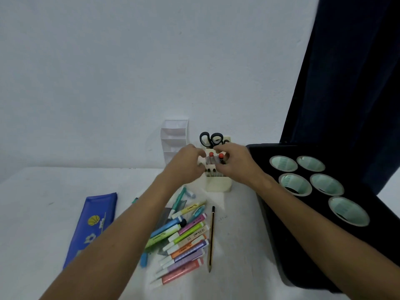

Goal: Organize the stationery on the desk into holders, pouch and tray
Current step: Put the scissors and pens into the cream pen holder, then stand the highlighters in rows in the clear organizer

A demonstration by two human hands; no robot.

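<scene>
- Fingers of both hands meet over the cream holder [218, 182]; the left hand [187, 163] has its fingers curled at the holder's left rim, the right hand [234, 163] has its fingers curled at the right rim. Whether either hand pinches a pen cannot be told.
- Pens with red caps [220, 156] stand upright in the holder between the two hands; black scissors [210, 139] stand handles-up in its rear compartment.
- White tiered holder [174, 139] stands just beside the cream one, to its left, against the wall.
- Markers [186, 243] lie in a loose heap on the desk [32, 213] near the cream holder, on the near side of it, partly under the left forearm; a pencil [211, 237] lies alone along the heap's right edge.
- Blue pouch [93, 226] lies flat, well left of the heap, its near end hidden by the left forearm.
- Black tray [272, 234] fills the desk's right side, holding five tape rolls [326, 185]; its left edge runs near the cream holder and the pencil.
- Bare desk shows left of the pouch and in the strip between pencil and tray.
</scene>
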